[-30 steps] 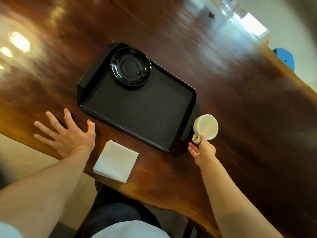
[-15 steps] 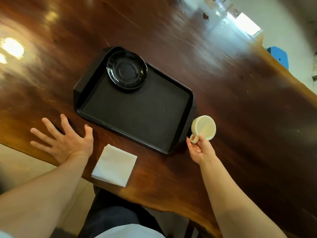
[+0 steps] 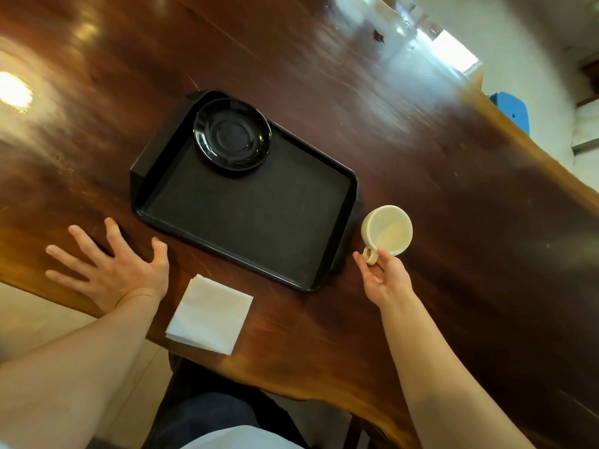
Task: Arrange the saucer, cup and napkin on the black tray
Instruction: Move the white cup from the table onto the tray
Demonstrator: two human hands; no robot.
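Fingers of the right hand (image 3: 382, 277) have now closed on the handle of the cup (image 3: 387, 230), beside the black tray (image 3: 246, 218) on the bench (image 3: 453, 189). Saucer (image 3: 232, 136) already sits in it; the napkin (image 3: 210, 314) waits beside the flat, spread left hand (image 3: 110, 270).

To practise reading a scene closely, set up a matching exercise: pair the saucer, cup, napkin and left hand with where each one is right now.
Things:
1. saucer
2. cup
3. napkin
4. left hand

Places:
A. flat on the table, fingers spread
B. off the tray, right hand pinching its handle
C. in a far corner of the black tray
D. on the table near the front edge

Pairs: 1-C, 2-B, 3-D, 4-A
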